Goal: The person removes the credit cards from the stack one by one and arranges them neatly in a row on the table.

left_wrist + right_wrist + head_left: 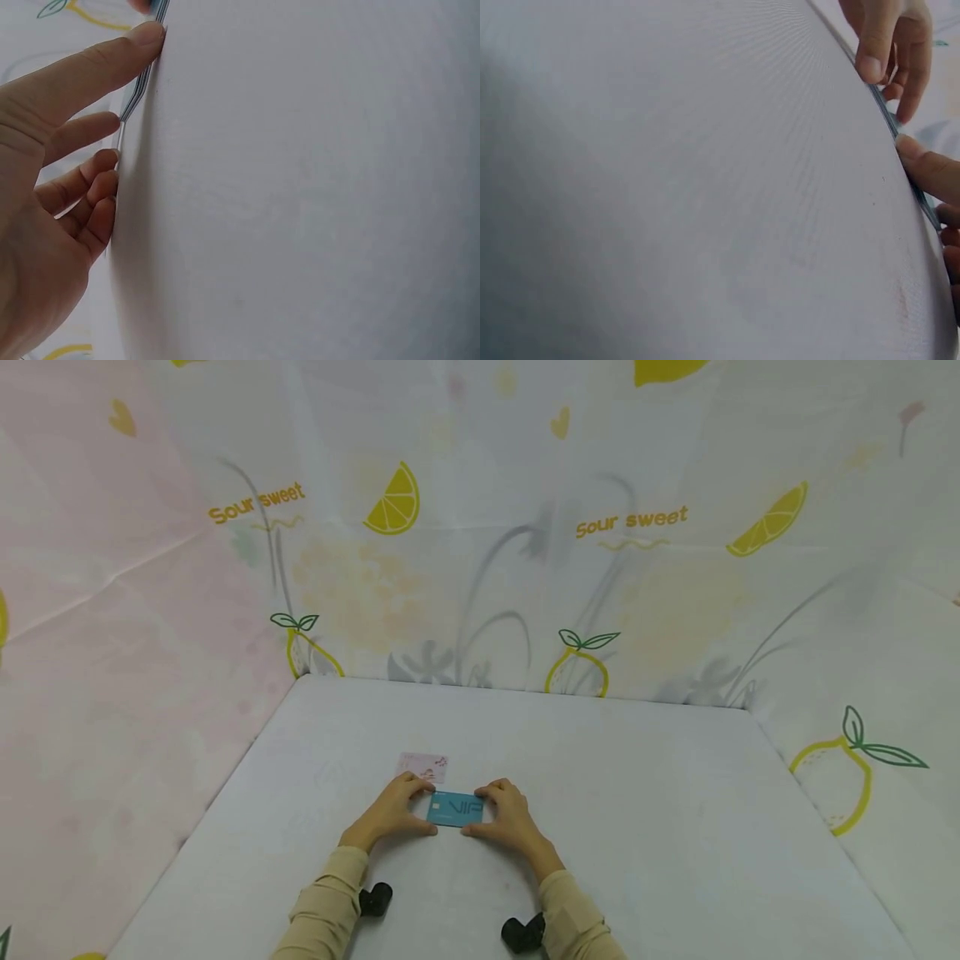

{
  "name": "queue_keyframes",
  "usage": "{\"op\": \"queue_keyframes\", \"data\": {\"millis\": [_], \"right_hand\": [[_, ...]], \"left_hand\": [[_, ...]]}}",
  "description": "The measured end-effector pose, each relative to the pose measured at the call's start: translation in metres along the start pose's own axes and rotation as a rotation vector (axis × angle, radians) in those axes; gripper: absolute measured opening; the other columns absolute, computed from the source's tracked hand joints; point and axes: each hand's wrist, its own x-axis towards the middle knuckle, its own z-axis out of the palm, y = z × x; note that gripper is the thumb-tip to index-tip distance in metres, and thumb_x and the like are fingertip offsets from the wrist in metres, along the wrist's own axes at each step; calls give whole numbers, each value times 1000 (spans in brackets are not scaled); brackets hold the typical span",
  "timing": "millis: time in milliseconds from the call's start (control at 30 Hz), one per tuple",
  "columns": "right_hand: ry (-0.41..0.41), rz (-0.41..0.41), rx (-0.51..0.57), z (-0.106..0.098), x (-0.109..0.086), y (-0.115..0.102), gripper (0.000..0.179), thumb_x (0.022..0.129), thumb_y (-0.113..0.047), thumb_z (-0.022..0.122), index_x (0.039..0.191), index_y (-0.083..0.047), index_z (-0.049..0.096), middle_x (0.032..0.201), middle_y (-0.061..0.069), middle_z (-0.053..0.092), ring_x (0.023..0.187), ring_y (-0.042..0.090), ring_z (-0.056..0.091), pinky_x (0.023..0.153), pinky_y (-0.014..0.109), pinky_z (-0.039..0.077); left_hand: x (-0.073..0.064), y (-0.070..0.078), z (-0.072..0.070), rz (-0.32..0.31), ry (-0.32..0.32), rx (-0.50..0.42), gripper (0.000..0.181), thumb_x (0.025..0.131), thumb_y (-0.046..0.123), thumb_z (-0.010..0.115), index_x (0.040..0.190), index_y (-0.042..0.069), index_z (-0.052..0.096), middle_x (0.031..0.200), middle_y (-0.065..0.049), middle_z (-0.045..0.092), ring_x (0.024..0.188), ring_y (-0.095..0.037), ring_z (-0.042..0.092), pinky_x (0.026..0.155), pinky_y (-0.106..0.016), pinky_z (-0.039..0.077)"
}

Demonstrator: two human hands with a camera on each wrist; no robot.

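Flat on the table (637,827), the blue card (455,809) sits pinched between left hand (392,814) and right hand (508,817).

Probably a staged recording booth: a white table (675,793) walled by lemon-printed "Sour sweet" cloth (480,527).

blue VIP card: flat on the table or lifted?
Flat: the blue VIP card lies face up on the table, left hand and right hand pinching its ends.

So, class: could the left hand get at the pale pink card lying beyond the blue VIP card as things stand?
Probably yes. The pale pink card lies flat on the white table just beyond the left hand, with nothing between them, though that hand is busy pinching the blue VIP card together with the right hand.
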Motion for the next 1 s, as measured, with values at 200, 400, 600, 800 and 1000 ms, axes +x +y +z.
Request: {"op": "queue_keyframes", "data": {"millis": [200, 400, 600, 800, 1000], "right_hand": [[-5, 1, -1, 0, 2, 0, 53, 68, -31, 84, 108, -3, 63, 108, 11, 53, 94, 23, 49, 82, 43, 38], [-35, 14, -4, -1, 3, 0, 54, 68, -31, 84, 108, -4, 60, 110, 12, 54, 97, 25, 49, 85, 47, 38], [-61, 34, -18, -2, 6, -1, 47, 68, -29, 84, 100, -5, 59, 109, 14, 54, 101, 31, 49, 87, 54, 37], [-78, 61, -20, -3, 8, -3, 54, 67, -28, 84, 107, -3, 57, 112, 15, 54, 105, 33, 49, 90, 56, 35], [-86, 66, -40, -4, 7, -5, 55, 67, -28, 85, 108, -3, 59, 112, 15, 54, 105, 34, 49, 90, 56, 36]], "left_hand": [[0, 1, 0, -8, 6, -9, 56, 63, 23, 87, 110, 3, 64, 100, -8, 55, 94, -24, 53, 88, -47, 44], [1, 0, 2, 1, 17, -22, 55, 64, 22, 87, 110, 3, 65, 97, -7, 54, 89, -21, 51, 82, -43, 45], [2, 0, 4, -6, 14, -31, 56, 64, 21, 87, 112, 4, 65, 93, -7, 53, 87, -19, 50, 79, -40, 45], [3, 2, 3, -36, 4, -16, 58, 63, 21, 87, 114, 5, 65, 92, -5, 51, 84, -18, 48, 77, -38, 44], [3, 7, 2, -70, -17, -13, 57, 62, 20, 87, 113, 5, 66, 91, -5, 49, 84, -18, 47, 77, -37, 43]]}}
